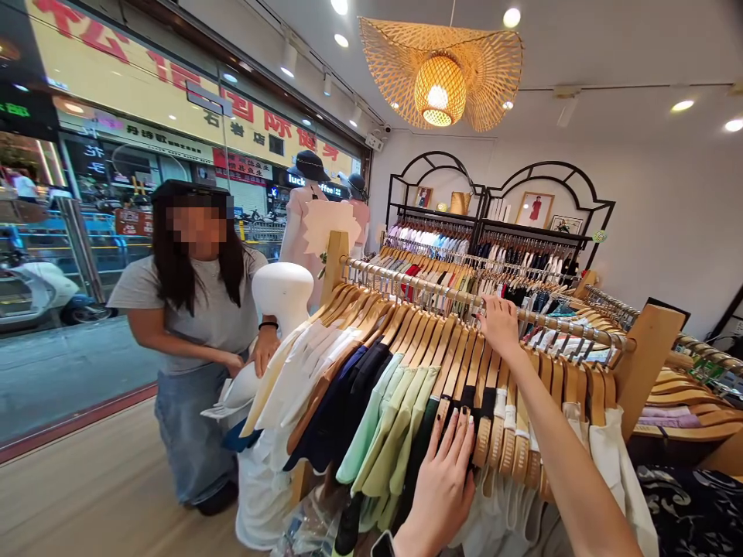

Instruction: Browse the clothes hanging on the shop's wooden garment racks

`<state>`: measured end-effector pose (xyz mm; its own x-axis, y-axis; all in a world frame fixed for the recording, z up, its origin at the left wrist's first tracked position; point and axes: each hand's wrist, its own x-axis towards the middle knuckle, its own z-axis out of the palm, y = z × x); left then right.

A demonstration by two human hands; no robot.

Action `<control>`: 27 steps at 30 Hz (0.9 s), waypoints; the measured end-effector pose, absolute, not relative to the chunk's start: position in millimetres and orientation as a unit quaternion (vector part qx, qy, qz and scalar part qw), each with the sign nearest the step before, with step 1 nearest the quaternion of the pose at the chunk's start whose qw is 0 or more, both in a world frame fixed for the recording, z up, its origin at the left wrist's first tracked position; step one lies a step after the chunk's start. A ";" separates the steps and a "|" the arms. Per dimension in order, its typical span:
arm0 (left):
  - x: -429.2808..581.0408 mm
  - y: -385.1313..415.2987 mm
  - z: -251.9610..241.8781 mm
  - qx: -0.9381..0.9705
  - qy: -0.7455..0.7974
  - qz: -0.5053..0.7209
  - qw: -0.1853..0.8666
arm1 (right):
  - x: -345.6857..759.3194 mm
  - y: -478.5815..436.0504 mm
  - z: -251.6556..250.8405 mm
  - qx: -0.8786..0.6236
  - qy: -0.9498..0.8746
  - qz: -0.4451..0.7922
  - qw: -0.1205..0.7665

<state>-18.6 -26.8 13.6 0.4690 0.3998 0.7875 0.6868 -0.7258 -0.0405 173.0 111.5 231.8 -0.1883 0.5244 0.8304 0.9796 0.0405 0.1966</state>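
Note:
A wooden clothes rail point(418, 288) runs in front of me, packed with wooden hangers point(406, 333). My right hand point(500, 325) is up at the rail, fingers curled around the top of a hanger by its hook; the exact grip is partly hidden. Lower down, my left hand point(444, 472) lies with fingers stretched out against dark garments and hanger ends. Left of it hang green tops point(400, 433), a dark navy top point(330, 418) and white tops point(307, 363). Pale strappy garments point(505, 510) hang on its right.
A person point(197, 309) crouches at the left, hands on a white mannequin point(282, 298) by the rail's end. A wooden post point(653, 363) holds the rail's right end. More racks and black shelving point(487, 209) stand behind. A woven lamp point(441, 73) hangs overhead.

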 end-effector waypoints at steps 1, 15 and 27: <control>-18.3 -27.5 11.7 -0.835 -0.329 -0.404 0.179 | 172.7 111.2 231.8 -0.571 -0.661 -0.395 0.285; -31.0 -41.7 3.3 -0.862 -0.333 -0.363 0.120 | 178.7 115.9 225.5 -0.552 -0.647 -0.441 0.287; -37.1 -54.2 15.3 -0.864 -0.351 -0.339 0.126 | 185.9 121.2 220.2 -0.538 -0.643 -0.457 0.297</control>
<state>-37.1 -54.2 15.3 0.5239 0.5214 0.6735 0.6916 -0.7220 0.0210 185.9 121.2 220.2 -0.2447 0.4202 0.8738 0.9635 0.0043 0.2677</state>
